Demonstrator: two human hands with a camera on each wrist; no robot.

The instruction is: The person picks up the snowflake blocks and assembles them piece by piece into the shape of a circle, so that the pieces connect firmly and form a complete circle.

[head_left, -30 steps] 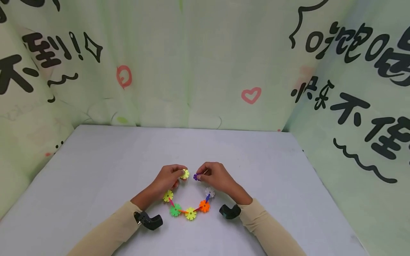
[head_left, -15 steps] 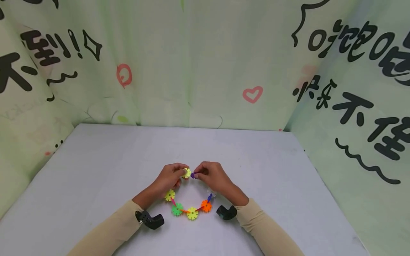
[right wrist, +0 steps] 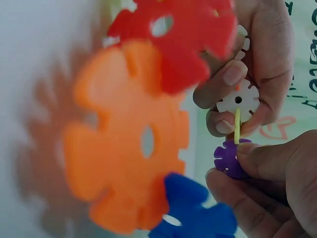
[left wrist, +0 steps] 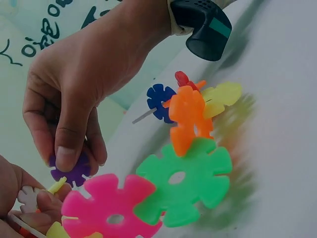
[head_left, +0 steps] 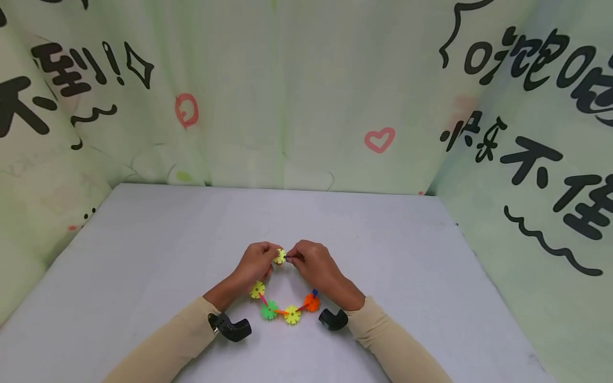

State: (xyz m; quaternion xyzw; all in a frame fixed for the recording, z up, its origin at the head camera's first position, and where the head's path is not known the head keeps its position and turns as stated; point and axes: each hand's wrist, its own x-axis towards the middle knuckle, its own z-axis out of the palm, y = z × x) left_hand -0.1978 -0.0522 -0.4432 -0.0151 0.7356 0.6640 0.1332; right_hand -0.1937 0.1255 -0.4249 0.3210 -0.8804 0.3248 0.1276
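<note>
A chain of slotted plastic snowflake discs curves between both hands in the head view, with a green disc, a yellow disc and an orange disc along its near side. My left hand pinches the chain's far left end, where a white disc and an edge-on yellow disc show. Between thumb and fingers, my right hand holds a purple disc. The purple disc meets the yellow disc's edge; how deeply they are slotted, I cannot tell. A blue disc hangs near the right hand.
The discs lie over a white-covered table. Light green curtains with black lettering and red drawings enclose its back and sides. Each wrist carries a black camera, such as the one on the left.
My right hand has moved left, bringing the purple disc from a gap away up against the yellow disc. The pale disc at the chain's right end is now hidden behind that hand.
</note>
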